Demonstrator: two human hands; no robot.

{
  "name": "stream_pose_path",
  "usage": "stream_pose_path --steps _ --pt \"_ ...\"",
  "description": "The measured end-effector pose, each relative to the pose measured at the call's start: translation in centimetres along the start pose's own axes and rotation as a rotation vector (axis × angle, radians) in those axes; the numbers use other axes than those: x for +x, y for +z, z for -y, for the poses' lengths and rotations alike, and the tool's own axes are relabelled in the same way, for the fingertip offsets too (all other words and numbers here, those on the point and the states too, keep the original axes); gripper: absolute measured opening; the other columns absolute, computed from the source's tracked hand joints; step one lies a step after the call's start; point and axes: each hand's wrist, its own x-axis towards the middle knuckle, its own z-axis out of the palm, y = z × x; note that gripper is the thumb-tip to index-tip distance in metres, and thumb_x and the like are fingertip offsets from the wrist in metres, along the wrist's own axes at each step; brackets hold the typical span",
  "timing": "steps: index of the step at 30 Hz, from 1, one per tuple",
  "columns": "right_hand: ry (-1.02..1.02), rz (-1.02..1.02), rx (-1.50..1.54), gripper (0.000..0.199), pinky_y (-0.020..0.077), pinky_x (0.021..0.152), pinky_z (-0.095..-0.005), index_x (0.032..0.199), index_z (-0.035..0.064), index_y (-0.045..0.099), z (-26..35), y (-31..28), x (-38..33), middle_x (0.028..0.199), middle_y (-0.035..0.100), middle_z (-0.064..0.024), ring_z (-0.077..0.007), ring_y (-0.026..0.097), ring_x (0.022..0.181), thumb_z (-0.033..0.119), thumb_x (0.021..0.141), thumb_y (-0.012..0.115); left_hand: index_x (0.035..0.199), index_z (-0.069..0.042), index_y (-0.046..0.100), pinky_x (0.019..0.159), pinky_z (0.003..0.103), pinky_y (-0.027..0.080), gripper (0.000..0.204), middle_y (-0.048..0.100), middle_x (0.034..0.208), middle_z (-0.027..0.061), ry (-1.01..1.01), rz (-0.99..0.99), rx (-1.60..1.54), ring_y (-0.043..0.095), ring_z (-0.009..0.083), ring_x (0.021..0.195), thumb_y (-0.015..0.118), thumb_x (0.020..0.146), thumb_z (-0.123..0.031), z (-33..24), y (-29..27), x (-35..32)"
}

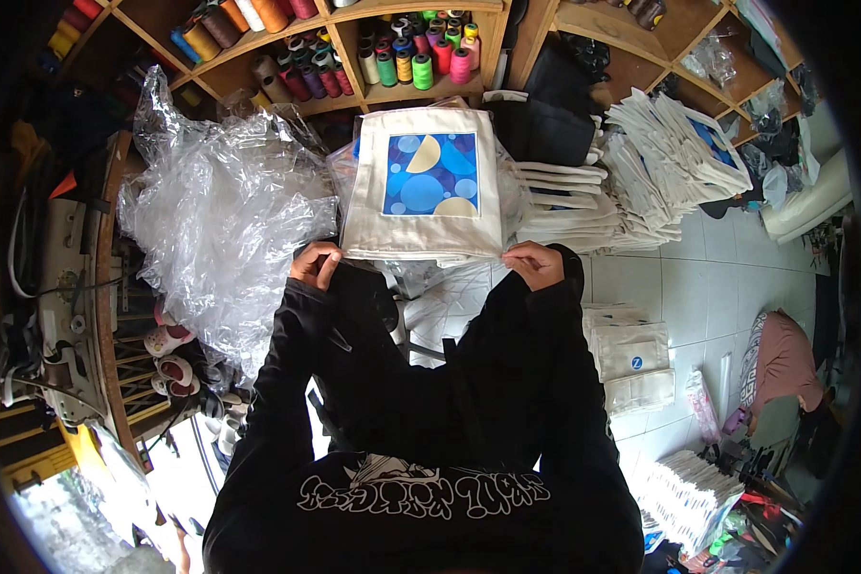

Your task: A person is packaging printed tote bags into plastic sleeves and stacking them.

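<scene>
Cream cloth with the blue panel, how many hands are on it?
2: your left hand at the near left corner of the cream cloth, your right hand at its near right corner. Any hand underneath would be hidden.

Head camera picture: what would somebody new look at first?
Probably the cream bag with the blue patterned square in the upper middle, its near corners pinched by the left hand and right hand. Next might come the big, shiny heap of clear plastic on its left, then the bright thread spools on the wooden shelf beyond.
</scene>
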Motion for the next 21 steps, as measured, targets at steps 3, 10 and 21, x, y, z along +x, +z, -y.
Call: stream_pose_path --steps 3,10,21 --pt "0.015 -0.046 0.026 0.01 0.0435 0.07 -0.022 0.083 -0.0032 0.062 -0.2 0.2 -0.1 0.083 0.061 -0.0089 -0.013 0.058 0.076 -0.006 0.073 0.062 0.083 0.0 0.057 0.071 0.022 0.039 0.004 0.057 0.08 0.0045 -0.037 0.008 -0.021 0.052 0.0102 0.076 0.056 0.083 -0.004 0.1 0.0 -0.1" --pt "-0.024 -0.103 0.158 0.005 0.0426 0.07 -0.023 0.086 -0.0018 0.055 0.1 1.3 0.3 0.078 0.056 -0.0064 -0.0114 0.054 0.073 -0.001 0.08 0.055 0.084 -0.002 0.058 0.073 0.021 0.038 0.005 0.057 0.082 0.0025 -0.084 -0.088 -0.232 0.051 0.0088 0.076 0.055 0.084 -0.006 0.9 0.2 -0.2" --pt "-0.042 -0.302 0.206 0.008 0.0418 0.064 -0.0221 0.087 0.0 0.051 0.7 3.2 1.2 0.076 0.055 -0.004 -0.0091 0.051 0.067 0.007 0.084 0.055 0.086 -0.003 0.057 0.058 0.02 0.031 0.007 0.051 0.074 0.0012 -0.082 -0.289 -0.555 0.041 0.0062 0.064 0.053 0.085 -0.009 1.2 2.6 0.5"
